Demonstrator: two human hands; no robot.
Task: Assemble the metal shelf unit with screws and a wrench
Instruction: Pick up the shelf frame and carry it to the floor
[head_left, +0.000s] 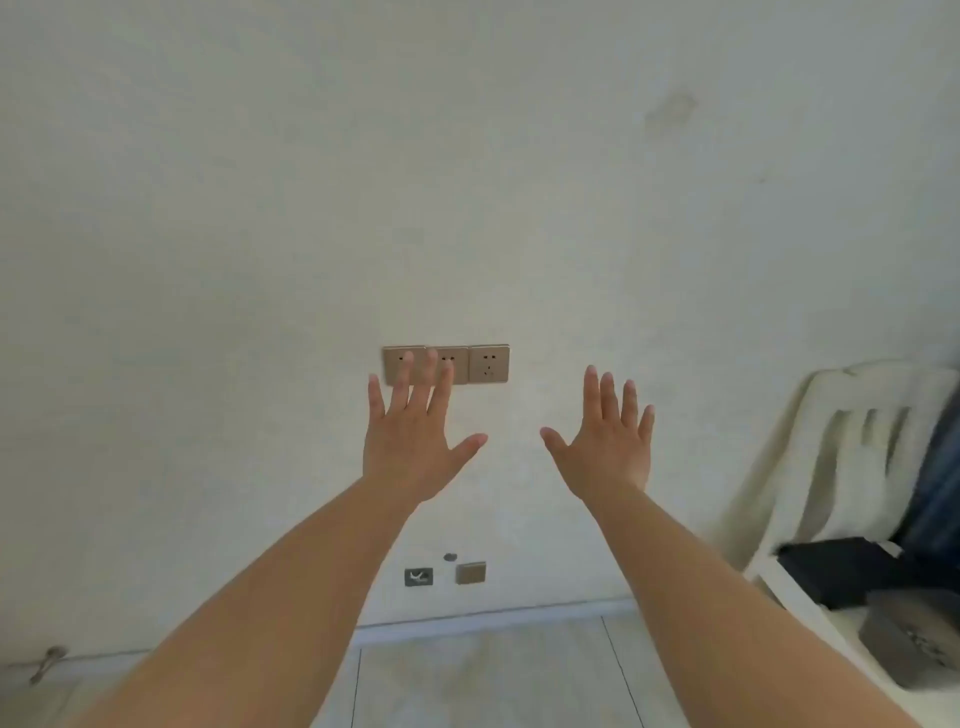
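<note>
Before the wall (260, 208), head view: left hand (415, 441) and right hand (608, 447) raised with fingers spread wide, holding nothing. Shelf parts, screws and wrench not in view; judged assembly not yet begun. Next move calls for locating the parts.

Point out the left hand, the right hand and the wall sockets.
left hand (415, 447), head view, on the back of the hand.
right hand (608, 447), head view, on the back of the hand.
wall sockets (488, 364), head view, on the rightmost plate.
</note>
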